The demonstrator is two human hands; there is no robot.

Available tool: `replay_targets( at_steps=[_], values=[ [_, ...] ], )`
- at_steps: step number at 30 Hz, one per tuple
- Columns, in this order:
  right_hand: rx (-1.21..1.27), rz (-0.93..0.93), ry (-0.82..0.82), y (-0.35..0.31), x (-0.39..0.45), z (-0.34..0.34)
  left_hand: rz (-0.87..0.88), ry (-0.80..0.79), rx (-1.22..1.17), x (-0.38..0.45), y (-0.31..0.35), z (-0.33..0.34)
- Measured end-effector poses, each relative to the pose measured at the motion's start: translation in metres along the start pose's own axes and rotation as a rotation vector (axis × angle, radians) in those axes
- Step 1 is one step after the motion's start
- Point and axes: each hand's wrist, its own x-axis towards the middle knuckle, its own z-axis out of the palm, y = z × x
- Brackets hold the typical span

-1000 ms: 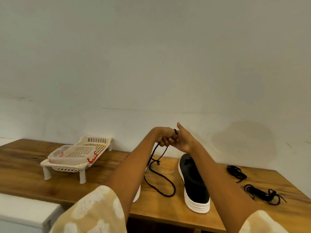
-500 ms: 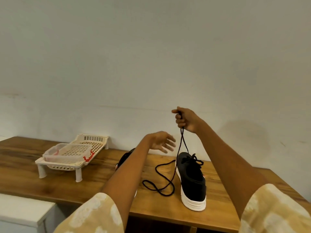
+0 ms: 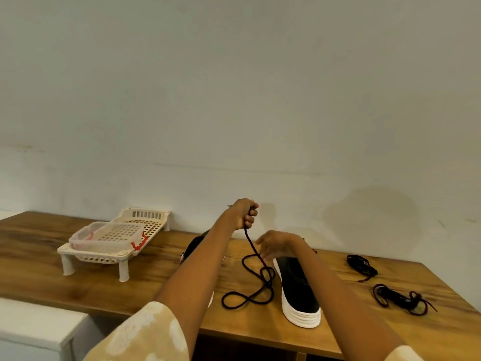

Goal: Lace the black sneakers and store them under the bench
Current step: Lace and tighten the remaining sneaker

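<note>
A black sneaker with a thick white sole [image 3: 299, 290] stands on the wooden table [image 3: 145, 285], toe towards me. A black lace [image 3: 256, 282] runs from it in loops across the table and up into my left hand [image 3: 243, 213], which is closed on it above the table. My right hand [image 3: 276, 243] hovers at the far end of that sneaker, fingers apart, right beside the hanging lace. The second black sneaker [image 3: 194, 244] is mostly hidden behind my left forearm. A cream plastic bench-like rack [image 3: 153, 225] on short legs stands at the left.
A clear container with red clips [image 3: 109, 235] sits on the rack. Two bundles of dark spare laces [image 3: 361, 265] [image 3: 398, 299] lie on the table's right side. A white cabinet [image 3: 33, 332] stands below the table's front left edge. The wall is close behind.
The lace passed from my right hand to my left, which now holds it raised. My right hand dropped from high above the sneaker down to its far end.
</note>
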Motion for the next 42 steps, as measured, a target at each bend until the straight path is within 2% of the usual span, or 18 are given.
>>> replay_targets(
  at_steps=[2,4,8,13,15,17,19,21,23,26,29,32,37,42],
  values=[
    [0.379,-0.119,0.182,0.001,0.007,-0.001,-0.042,-0.093,0.155,0.000,-0.011,0.003],
    [0.660,-0.146,0.172,-0.003,0.013,0.000,-0.081,-0.158,0.277,-0.002,-0.023,0.006],
    [0.663,-0.105,0.199,-0.011,0.021,0.000,-0.125,-0.267,0.448,-0.002,-0.043,0.013],
    [0.832,-0.181,0.303,-0.020,0.030,-0.010,-0.160,-0.470,0.583,-0.008,-0.046,0.013],
    [0.820,-0.204,0.359,-0.021,0.032,-0.015,-0.158,-0.521,0.685,-0.011,-0.038,0.007],
    [0.685,-0.214,0.428,-0.021,0.036,-0.014,-0.084,-0.431,0.841,-0.008,-0.028,-0.005],
    [0.492,-0.230,0.473,-0.019,0.040,-0.006,0.034,-0.195,0.966,0.003,-0.019,-0.026],
    [0.365,-0.238,0.483,-0.015,0.047,0.007,0.137,0.111,1.117,0.018,-0.018,-0.055],
    [0.272,-0.224,0.473,-0.008,0.057,0.019,0.120,0.274,1.214,0.031,-0.024,-0.080],
    [0.105,-0.186,0.399,0.003,0.072,0.036,-0.005,0.260,1.163,0.043,-0.037,-0.096],
    [-0.045,-0.216,0.340,0.012,0.085,0.052,-0.041,0.294,1.112,0.050,-0.049,-0.100],
    [0.022,-0.246,0.310,0.015,0.097,0.068,-0.070,0.293,1.014,0.050,-0.060,-0.099],
    [0.118,-0.319,0.370,0.012,0.102,0.079,-0.134,0.348,0.533,0.038,-0.077,-0.100],
    [0.100,-0.338,0.423,0.009,0.098,0.087,-0.150,0.338,0.305,0.011,-0.084,-0.090]
  ],
)
